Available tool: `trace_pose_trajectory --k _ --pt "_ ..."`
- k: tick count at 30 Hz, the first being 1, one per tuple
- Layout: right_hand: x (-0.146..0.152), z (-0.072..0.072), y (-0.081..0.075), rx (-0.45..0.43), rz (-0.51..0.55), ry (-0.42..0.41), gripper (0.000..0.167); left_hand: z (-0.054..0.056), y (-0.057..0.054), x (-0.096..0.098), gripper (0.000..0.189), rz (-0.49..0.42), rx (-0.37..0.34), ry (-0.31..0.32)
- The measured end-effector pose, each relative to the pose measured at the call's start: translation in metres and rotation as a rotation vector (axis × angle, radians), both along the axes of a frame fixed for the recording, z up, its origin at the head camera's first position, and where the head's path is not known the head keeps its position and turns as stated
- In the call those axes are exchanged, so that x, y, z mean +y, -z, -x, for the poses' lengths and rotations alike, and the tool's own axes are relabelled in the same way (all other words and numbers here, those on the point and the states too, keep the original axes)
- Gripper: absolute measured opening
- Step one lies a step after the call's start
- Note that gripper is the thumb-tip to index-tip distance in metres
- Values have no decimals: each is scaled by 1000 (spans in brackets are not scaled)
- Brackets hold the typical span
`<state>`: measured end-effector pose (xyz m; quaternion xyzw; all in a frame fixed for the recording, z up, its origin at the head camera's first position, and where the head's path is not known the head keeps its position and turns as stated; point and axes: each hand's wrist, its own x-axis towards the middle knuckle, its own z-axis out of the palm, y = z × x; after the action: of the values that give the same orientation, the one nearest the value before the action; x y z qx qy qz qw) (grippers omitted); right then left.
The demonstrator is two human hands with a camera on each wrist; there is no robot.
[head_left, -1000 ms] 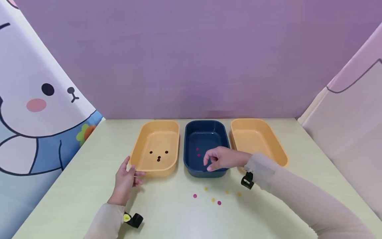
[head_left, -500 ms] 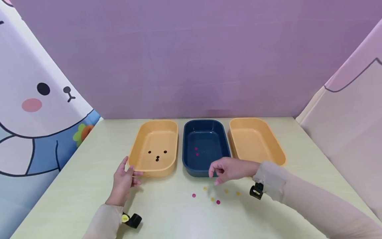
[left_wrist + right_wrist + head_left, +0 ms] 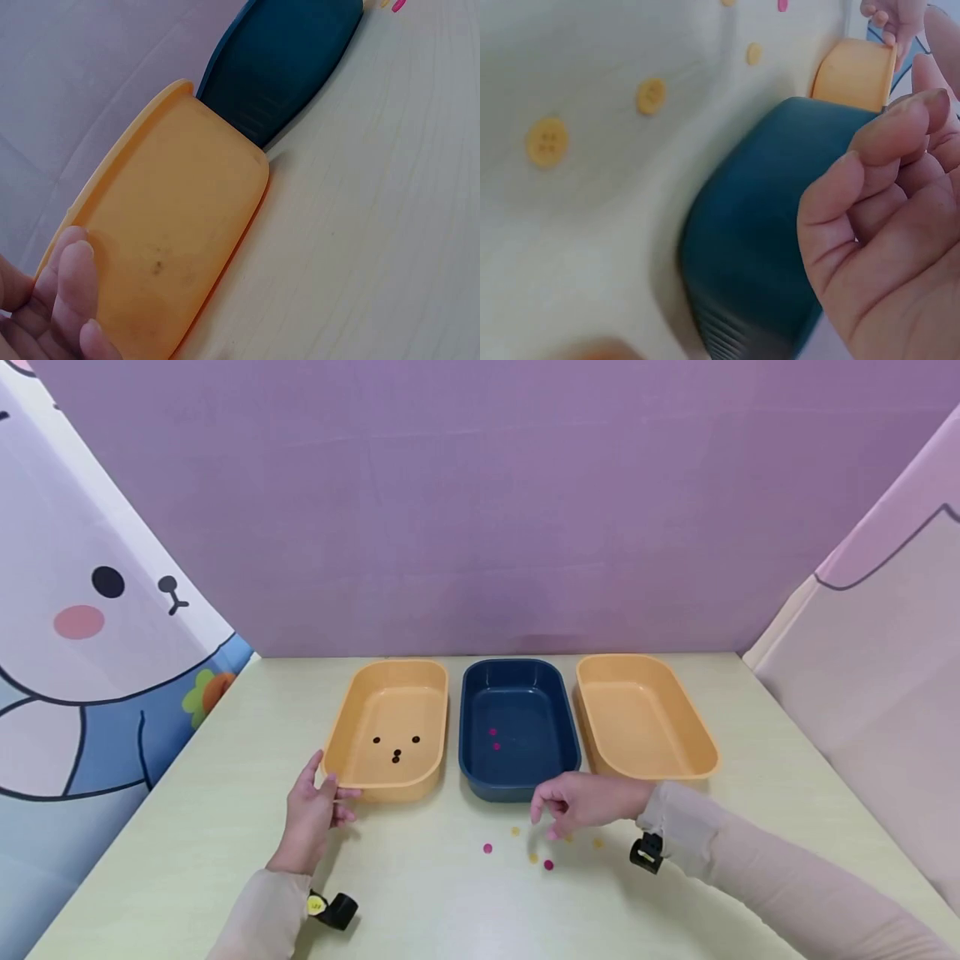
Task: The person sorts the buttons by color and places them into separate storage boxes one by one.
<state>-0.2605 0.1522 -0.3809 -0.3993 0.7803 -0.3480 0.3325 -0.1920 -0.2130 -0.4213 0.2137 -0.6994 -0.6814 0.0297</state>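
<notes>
My left hand (image 3: 307,818) grips the near left corner of a yellow tray (image 3: 405,710), thumb at the rim and some fingertips against the outer wall. Several black buttons (image 3: 397,752) lie inside that tray. Over the table, just in front of a dark blue tray (image 3: 517,693), hovers my right hand (image 3: 588,802). Its fingers are loosely bent and nothing shows between them. Beneath and beside it are several yellow buttons (image 3: 547,142) and two magenta buttons (image 3: 549,865), (image 3: 488,848) on the table. Two more magenta buttons (image 3: 492,732) lie in the blue tray.
A second yellow tray (image 3: 637,718) stands right of the blue one, behind my right forearm. A purple backdrop (image 3: 480,510) rises at the table's far edge. Printed cloths (image 3: 135,693) hang at both sides. A black wrist camera (image 3: 647,852) sits at my right cuff.
My right hand has moved from over the blue tray toward me, down above the buttons on the table. My left hand stays at the yellow tray's corner.
</notes>
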Motion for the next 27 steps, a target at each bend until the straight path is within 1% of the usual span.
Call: trace_pose_trajectory --k 4,6,12,17,22,27 --pt "0 0 8 -13 9 -7 19 0 0 -1 58 2 -1 -2" --pt "0 -1 14 -33 11 -9 19 1 0 -1 58 0 -3 -3" --pt "-1 -4 30 -26 8 -23 17 -1 1 -1 58 0 -8 -5" --pt "-1 -5 41 -5 13 -1 17 -2 2 -1 58 -2 -9 -12" --pt "0 -5 46 31 26 2 17 0 1 1 58 -8 1 -14" --pt "0 -2 47 -11 20 -54 16 1 -1 1 58 2 -2 -20"
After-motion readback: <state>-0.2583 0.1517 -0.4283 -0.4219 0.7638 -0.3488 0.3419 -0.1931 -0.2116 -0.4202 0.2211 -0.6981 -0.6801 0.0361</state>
